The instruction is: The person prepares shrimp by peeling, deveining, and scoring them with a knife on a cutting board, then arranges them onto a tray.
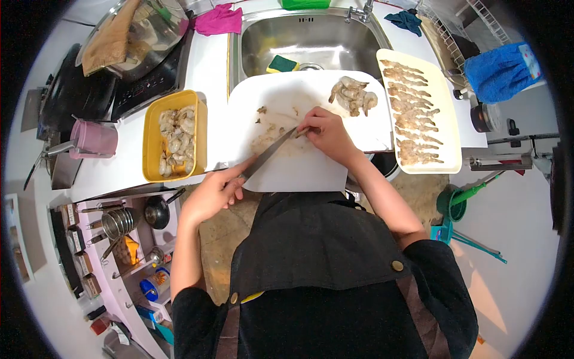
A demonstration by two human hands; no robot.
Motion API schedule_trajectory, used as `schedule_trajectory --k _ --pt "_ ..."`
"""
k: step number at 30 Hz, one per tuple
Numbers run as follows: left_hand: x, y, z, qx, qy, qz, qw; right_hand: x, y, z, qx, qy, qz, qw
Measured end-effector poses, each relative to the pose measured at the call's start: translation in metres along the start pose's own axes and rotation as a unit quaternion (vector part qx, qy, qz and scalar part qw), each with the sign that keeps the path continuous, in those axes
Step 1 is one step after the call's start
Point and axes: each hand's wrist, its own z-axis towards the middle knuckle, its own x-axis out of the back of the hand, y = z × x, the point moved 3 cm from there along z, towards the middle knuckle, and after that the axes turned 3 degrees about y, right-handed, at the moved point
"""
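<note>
- two hands (209,196)
- one knife (269,154)
- three groups of shrimp (412,111), too overlapped for an exact piece count
- one cutting board (257,90)
- one yellow tub (201,136)
- one cream tray (452,137)
- one sink (257,46)
- one tap (361,14)
- one sponge (282,64)
- one pink jug (98,140)
- one worktop (212,63)
- one apron (317,248)
- two metal buttons (397,265)

Lighting bright: cutting board (311,90) close to overexposed, soft shadow falling across it. Glare noted in steel sink (311,42). Wide-angle distortion bends the periphery; corners black.
</note>
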Motion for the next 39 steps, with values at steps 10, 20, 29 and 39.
schedule_trajectory --k 10,20,29,39 --pt "-0.018 0.013 0.030 -0.056 0.070 0.029 0.996 0.003 -0.002 0.003 -0.012 -0.027 -0.029 0.999" --pt "-0.020 0.014 0.017 -0.063 0.074 0.043 0.994 0.001 0.001 0.001 -0.019 -0.023 -0.009 1.000" --pt "-0.012 0.002 0.000 -0.031 0.049 0.045 0.997 0.013 0.003 0.000 -0.046 -0.013 -0.019 0.999" --pt "-0.027 0.038 0.041 -0.094 0.061 0.085 0.990 0.011 0.004 -0.003 -0.024 0.014 0.008 1.000"
